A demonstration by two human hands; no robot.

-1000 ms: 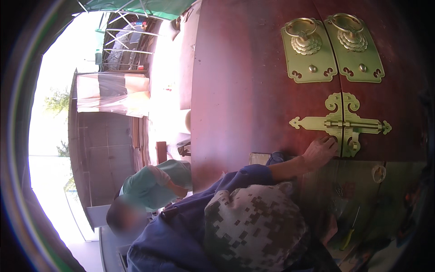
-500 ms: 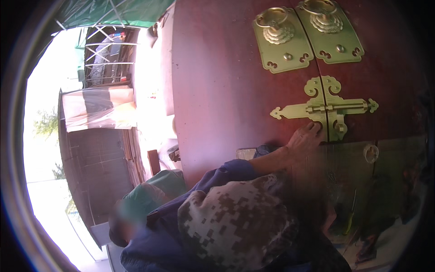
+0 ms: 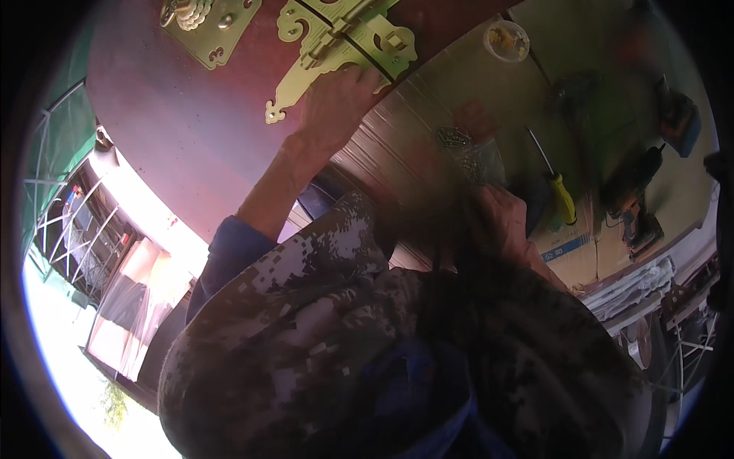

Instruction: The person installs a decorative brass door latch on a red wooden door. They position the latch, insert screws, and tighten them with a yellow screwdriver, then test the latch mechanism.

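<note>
A gold-coloured door bolt latch [image 3: 336,42] lies across the joint of two dark red door panels [image 3: 176,115]. My left hand [image 3: 336,107] reaches up to it, its bent fingers closed against the latch's lower plate edge. Lower right, my right hand [image 3: 505,214] is at a clear bag of small screws [image 3: 480,162]. Its fingers are curled, and their tips are partly hidden in shadow and blur; what they hold cannot be made out. To the right of that hand lies a screwdriver [image 3: 562,195] with a yellow handle.
A cordless drill [image 3: 638,210] and a second blue-and-dark power tool [image 3: 677,118] lie on cardboard [image 3: 596,252] at the right. A round clear tub [image 3: 506,40] with yellowish bits stands above. A gold ring-handle plate [image 3: 210,27] is on the door.
My view has turned and shifted right, so the latch sits farther left. My left hand stays at it. My right hand has come into view by the screws. The person in green has left view.
</note>
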